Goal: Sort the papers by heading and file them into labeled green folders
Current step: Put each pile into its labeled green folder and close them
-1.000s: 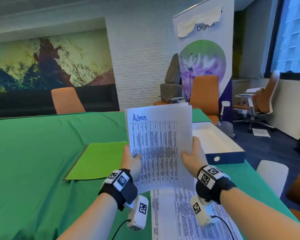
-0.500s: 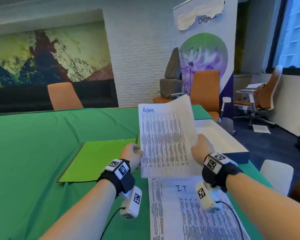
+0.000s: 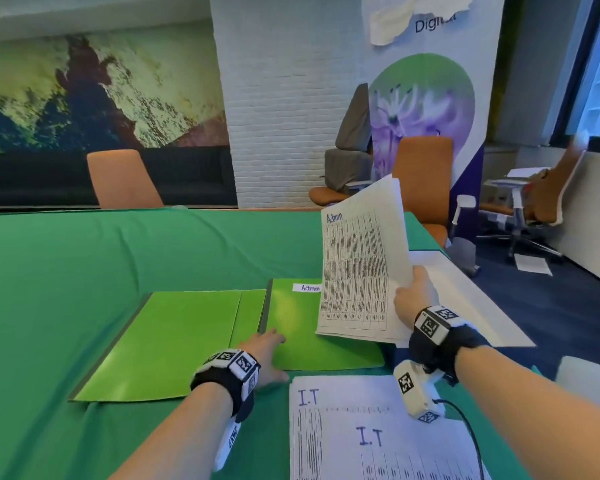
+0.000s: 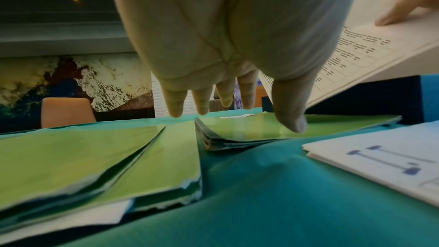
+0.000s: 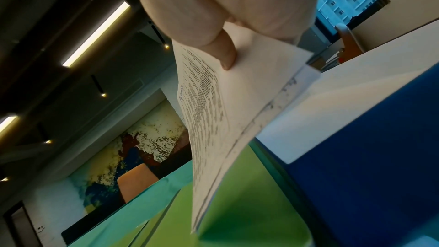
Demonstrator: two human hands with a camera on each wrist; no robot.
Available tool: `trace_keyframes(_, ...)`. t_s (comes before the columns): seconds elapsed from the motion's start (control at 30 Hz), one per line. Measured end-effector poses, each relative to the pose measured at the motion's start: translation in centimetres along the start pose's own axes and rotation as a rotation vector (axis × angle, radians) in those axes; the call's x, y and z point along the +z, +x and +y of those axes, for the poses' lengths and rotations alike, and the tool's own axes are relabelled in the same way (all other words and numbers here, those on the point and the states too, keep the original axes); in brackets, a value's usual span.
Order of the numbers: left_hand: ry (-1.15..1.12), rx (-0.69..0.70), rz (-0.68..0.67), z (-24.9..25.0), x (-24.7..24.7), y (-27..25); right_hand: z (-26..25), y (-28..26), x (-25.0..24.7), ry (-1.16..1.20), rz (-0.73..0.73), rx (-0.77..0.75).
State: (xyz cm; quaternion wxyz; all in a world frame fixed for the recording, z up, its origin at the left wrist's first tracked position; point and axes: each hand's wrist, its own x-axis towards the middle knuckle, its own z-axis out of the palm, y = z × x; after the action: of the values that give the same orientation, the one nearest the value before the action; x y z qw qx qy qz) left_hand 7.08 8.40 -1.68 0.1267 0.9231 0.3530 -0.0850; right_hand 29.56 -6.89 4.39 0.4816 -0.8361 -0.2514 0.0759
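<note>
Right hand: the right hand (image 3: 414,299) grasps a thin sheaf of Admin papers (image 3: 359,268), thumb on the printed face and fingers behind, pinching the sheaf's right edge. The sheaf stands nearly upright, tilted, above the right half of the Admin folder.
Left hand: the left hand (image 3: 265,355) is released, fingers straight and spread. In the left-wrist view its fingertips (image 4: 291,123) hover just over the folder near its spine; whether they touch cannot be told.
Admin folder: a green folder (image 3: 302,327) with a white label (image 3: 307,288) reading "Admin" lies closed, near the table's right edge and just beside the blue box.
Other folders: a second stack of green folders (image 3: 167,344) lies to its left, edges fanned, touching or nearly touching the Admin folder at the spine.
I.T papers: a pile of I.T papers (image 3: 371,434) lies at the near edge of the table (image 3: 84,258), just beside the Admin folder's near edge.
Blue box: a blue box (image 3: 465,296) with a white inside sits at the right edge, behind the held sheaf.
Step in hand: probably opening the Admin folder so the sheaf can go in.
Risk, sheaf: held by one edge only, the sheets could fan, sag or slip apart as they tilt down.
Risk, folder: the folders are stacked and glossy, so lifting one cover may catch several layers or slide the stack toward the box.
Risk, mixing: the sheaf's lower edge hangs near the I.T pile, and a dropped sheet could land there.
</note>
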Motion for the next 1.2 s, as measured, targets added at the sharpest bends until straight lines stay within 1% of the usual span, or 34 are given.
trace_keyframes(0.1, 0.089, -0.015, -0.038, -0.4, 0.6, 0.7, 0.2, 0.6, 1.1, -0.014, -0.016, 0.015)
trace_keyframes(0.2, 0.146, -0.022, -0.015, -0.5, 0.5, 0.9, 0.4, 0.7, 1.4, -0.011, -0.006, 0.024)
trace_keyframes(0.27, 0.263, 0.013, 0.005, -0.3, 0.0, 1.0, 0.4, 0.8, 1.3, 0.019, 0.012, 0.022)
trace_keyframes(0.33, 0.377, 0.052, -0.005, 0.2, -0.2, 1.0, 0.3, 1.0, 1.1, 0.056, 0.026, 0.021)
trace_keyframes(0.47, 0.449, 0.112, 0.009, 1.3, -0.2, 0.8, -0.3, 1.1, 0.2, 0.09, 0.039, -0.015)
trace_keyframes(0.67, 0.348, 0.073, 0.025, 1.5, 0.0, 0.7, -0.1, 0.8, -0.8, 0.094, 0.037, -0.005)
trace_keyframes(0.73, 0.324, 0.075, 0.013, 1.4, -0.2, 0.5, 0.3, 0.6, -0.8, 0.081, 0.038, 0.003)
trace_keyframes(0.83, 0.23, 0.075, -0.013, 1.4, -0.9, 0.5, 0.9, 0.4, -1.0, 0.058, 0.034, 0.014)
trace_keyframes(0.93, 0.215, 0.083, -0.004, 1.4, -1.2, 0.3, 1.1, 0.4, -1.1, 0.069, 0.036, 0.022)
trace_keyframes(1.0, 0.219, 0.076, 0.028, 1.4, -1.1, 0.1, 1.3, 0.4, -1.1, 0.08, 0.047, 0.025)
trace_keyframes(1.13, 0.234, 0.084, 0.179, 1.4, -1.4, -0.4, 1.3, 0.6, -1.4, 0.13, 0.09, 0.03)
trace_keyframes(1.2, 0.193, 0.091, 0.213, 1.4, -1.5, -0.4, 1.2, 0.8, -1.6, 0.146, 0.1, 0.026)
